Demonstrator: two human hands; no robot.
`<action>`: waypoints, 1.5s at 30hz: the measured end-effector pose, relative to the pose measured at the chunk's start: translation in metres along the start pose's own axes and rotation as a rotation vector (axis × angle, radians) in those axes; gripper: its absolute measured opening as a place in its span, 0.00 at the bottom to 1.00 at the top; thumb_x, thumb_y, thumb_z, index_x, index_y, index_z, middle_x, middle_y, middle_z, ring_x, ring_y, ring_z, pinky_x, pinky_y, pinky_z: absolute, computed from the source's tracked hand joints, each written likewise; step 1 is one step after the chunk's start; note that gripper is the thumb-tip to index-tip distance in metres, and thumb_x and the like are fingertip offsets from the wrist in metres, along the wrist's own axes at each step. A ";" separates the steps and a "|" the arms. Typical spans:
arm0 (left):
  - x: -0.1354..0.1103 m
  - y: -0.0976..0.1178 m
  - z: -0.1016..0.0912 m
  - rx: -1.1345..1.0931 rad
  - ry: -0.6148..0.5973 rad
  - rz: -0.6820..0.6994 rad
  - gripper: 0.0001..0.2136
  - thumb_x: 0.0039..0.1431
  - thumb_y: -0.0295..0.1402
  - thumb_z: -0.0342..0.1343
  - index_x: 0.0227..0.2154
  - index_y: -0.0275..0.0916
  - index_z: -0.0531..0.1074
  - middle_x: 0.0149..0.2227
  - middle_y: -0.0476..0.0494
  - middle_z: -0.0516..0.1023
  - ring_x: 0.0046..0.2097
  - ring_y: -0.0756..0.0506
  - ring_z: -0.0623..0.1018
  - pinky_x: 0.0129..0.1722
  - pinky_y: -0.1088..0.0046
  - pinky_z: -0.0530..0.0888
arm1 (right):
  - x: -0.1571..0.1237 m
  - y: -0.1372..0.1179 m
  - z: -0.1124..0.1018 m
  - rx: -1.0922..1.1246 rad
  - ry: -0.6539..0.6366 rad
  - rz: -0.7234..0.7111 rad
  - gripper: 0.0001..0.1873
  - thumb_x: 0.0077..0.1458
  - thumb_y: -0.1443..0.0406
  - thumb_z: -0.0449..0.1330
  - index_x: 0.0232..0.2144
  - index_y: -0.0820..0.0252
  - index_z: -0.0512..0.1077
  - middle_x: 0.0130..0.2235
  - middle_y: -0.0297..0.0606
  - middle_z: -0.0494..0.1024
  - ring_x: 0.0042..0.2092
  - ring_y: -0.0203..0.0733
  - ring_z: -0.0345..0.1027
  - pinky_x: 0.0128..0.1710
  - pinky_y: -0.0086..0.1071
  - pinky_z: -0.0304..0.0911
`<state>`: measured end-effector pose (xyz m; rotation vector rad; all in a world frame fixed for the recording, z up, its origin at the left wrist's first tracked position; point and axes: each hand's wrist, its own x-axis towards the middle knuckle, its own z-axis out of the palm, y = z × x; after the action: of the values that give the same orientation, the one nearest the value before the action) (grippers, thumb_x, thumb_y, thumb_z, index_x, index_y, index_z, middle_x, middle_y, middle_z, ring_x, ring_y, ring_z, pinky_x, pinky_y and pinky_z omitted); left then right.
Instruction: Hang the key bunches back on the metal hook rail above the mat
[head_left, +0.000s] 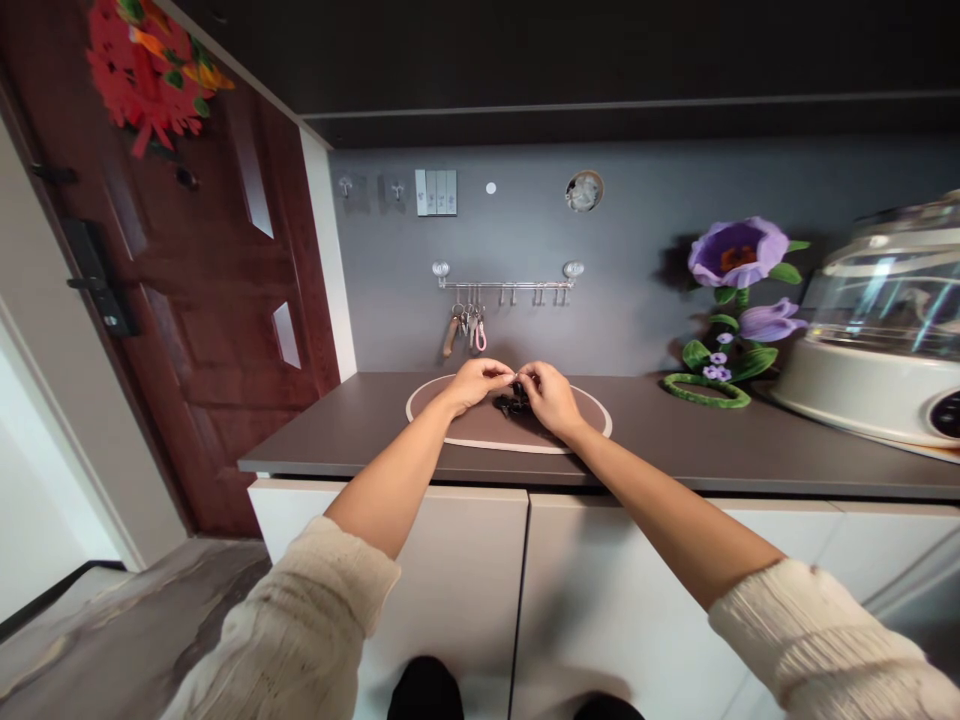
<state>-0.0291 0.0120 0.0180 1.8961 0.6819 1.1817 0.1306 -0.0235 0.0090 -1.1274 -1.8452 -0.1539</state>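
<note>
Over the oval brown mat (480,430) with a pale rim, my two hands meet with their fingertips together. Thumb and fingers of my left hand (478,383) are pinched, pointing right; what sits between them is too small to make out. My right hand (553,395) is pinched too, its fingers curled at the top of a small black object (511,404). That object is lumpy, perhaps a bunch of several dark pieces, and lies or hangs just above the mat. Part of it is hidden behind my right hand.
Behind, a clear hook rail (517,286) on the wall carries several keys (469,325) at its left end. Purple flowers (739,255) on a green ring base and a large clear-lidded appliance (885,330) stand right on the counter (645,440). A red-brown door (202,280) is left.
</note>
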 end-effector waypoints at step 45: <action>0.013 -0.015 0.002 -0.197 0.432 -0.172 0.11 0.48 0.38 0.54 0.21 0.34 0.68 0.21 0.51 0.67 0.20 0.56 0.61 0.21 0.79 0.57 | 0.067 0.021 -0.012 0.409 0.112 0.284 0.15 0.43 0.56 0.57 0.25 0.63 0.70 0.26 0.35 0.71 0.28 0.35 0.61 0.32 0.30 0.57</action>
<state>-0.0220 0.0296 0.0115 1.4004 0.9012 1.5012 0.1449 0.0245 0.0595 -1.0502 -1.5096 0.3052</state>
